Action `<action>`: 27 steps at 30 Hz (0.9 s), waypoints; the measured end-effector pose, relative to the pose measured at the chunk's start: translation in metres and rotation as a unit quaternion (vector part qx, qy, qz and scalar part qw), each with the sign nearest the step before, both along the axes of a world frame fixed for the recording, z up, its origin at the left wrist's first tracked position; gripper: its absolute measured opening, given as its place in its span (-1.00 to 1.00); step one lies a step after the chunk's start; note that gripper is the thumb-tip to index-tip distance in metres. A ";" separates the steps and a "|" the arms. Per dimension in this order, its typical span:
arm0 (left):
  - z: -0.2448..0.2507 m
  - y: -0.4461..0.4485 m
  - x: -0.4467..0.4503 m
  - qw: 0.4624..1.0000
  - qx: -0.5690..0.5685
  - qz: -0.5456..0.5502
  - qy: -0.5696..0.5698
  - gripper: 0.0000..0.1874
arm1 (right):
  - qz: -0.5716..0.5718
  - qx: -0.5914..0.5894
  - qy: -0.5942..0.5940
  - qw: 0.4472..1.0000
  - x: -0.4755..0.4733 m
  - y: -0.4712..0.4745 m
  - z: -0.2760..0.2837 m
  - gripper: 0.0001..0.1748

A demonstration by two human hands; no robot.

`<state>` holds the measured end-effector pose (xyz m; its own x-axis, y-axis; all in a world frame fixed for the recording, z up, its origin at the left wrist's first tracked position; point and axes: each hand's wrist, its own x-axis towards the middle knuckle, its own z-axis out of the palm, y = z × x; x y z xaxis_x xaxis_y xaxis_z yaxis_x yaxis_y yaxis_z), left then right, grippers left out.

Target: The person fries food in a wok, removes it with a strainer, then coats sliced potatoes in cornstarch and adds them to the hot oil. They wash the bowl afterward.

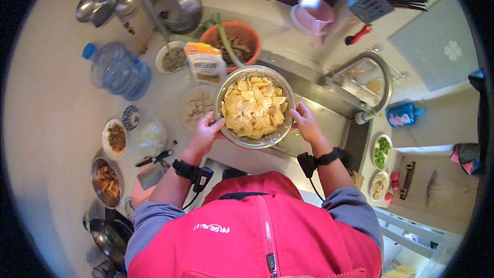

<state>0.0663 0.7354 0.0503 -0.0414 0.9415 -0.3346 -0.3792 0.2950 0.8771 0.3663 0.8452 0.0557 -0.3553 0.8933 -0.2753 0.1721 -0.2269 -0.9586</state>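
Both hands hold a round stainless steel bowl [256,145] by opposite sides of its rim. My left hand [206,131] grips the left side with the thumb near the rim, and my right hand [307,122] grips the right. Sliced pale yellow pieces [252,104], probably potato, fill the bowl, and white powder dusts some of them. The bowl is over the front of the sink [320,119] and the counter's edge. Just left of it is a clear dish of pale cubes [198,108]. Behind it stands a printed food packet [205,65].
An orange basin [252,36] of brown pieces sits behind the bowl. A cleaver [153,175] lies on a pink board at left, near a wok [112,235]. The curved faucet [386,81] rises at right. A large water bottle [121,71] stands back left.
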 end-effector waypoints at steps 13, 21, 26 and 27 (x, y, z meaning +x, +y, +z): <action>-0.050 0.081 0.169 0.989 0.071 -0.126 -0.041 -0.77 | -0.178 0.052 0.014 0.983 0.191 -0.014 -0.021 -0.88; -0.037 0.099 0.181 0.988 -0.005 -0.156 0.020 -0.80 | -0.210 0.021 0.012 0.977 0.197 -0.009 -0.039 -0.83; -0.047 0.088 0.166 0.984 -0.070 -0.161 0.028 -0.81 | -0.201 -0.122 0.045 0.971 0.188 -0.010 -0.049 -0.84; -0.048 0.085 0.163 0.988 -0.043 -0.144 0.030 -0.81 | -0.196 -0.078 0.052 0.976 0.186 -0.011 -0.051 -0.85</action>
<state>0.2297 0.8209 0.0019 0.2024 0.8848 -0.4198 -0.2163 0.4585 0.8620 0.5519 0.8338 0.0042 -0.0278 0.9164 -0.3993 -0.0537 -0.4003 -0.9148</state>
